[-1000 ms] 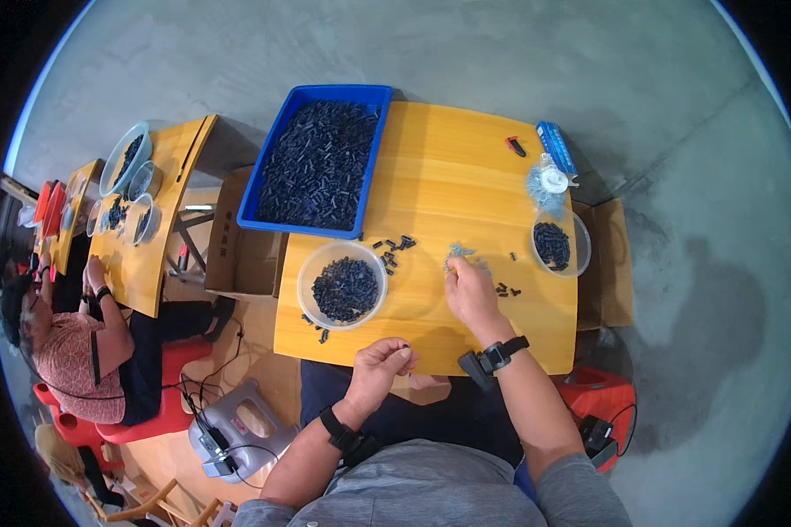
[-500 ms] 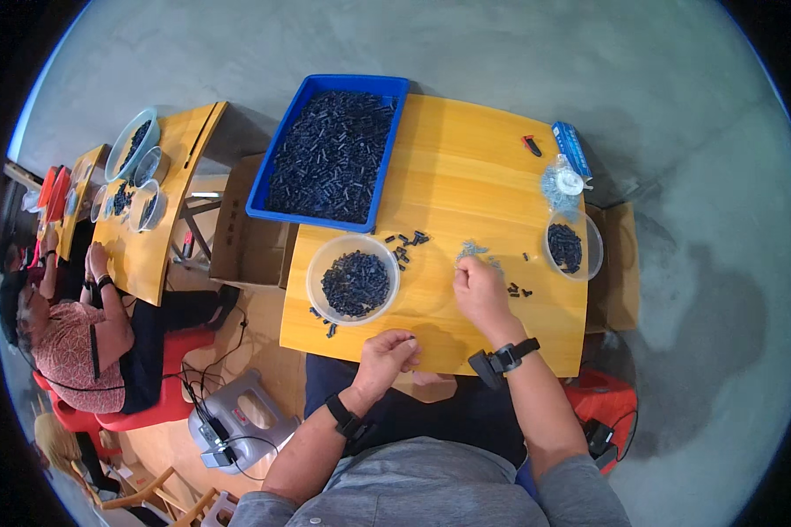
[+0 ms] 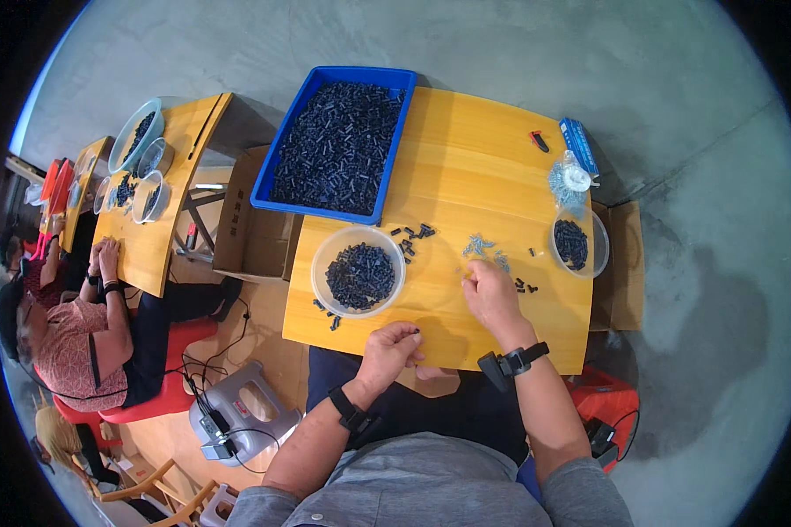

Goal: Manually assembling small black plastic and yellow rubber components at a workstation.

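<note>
The screws lie on the table in small scattered heaps, just beyond the fingertips of your right hand; one lot sits ahead of the thumb and index finger, the other beside the knuckles. They point every which way, so no single long axis shows. Your right hand is clearly the nearer; its fingers are curled inward, and I cannot tell whether they grip a screw. Your left hand is at the table's near edge, thumb and index finger pinching a small dark piece. Left of the screws are loose black parts, then the left bowl, with the blue tray beyond it. To the right stands the right bowl, with a clear bag just behind.
</note>
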Demonstrator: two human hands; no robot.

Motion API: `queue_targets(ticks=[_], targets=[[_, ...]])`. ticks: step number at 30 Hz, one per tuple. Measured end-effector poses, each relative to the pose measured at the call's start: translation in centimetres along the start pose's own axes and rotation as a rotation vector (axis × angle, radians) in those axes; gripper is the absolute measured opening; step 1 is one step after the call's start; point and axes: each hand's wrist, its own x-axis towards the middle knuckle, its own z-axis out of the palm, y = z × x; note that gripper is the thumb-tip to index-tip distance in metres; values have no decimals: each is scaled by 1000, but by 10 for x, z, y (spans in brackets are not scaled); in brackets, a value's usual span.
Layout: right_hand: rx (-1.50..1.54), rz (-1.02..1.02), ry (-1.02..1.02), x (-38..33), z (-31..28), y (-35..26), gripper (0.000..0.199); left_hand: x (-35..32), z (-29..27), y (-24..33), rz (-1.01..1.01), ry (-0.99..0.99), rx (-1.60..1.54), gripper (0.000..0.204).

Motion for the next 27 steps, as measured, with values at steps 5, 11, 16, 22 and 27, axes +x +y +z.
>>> queue_targets(ticks=[5,11,16,22,27], targets=[[3,0,2,1,2,-2,10,1,0,1,-9,-4,29,19],[-20,-15,7,1,1,-4,10,2,-1,-2,-16,3,18,19],[-88,-82,17,-1,2,-2,10,1,-1,0,-15,-7,16,20],[-218,-105,-98,-1,6,2,10,-3,-6,-1,6,-15,-43,20],[-299,-16,-134,-3,5,-7,13,-6,-6,-10,56,-8,-172,19]])
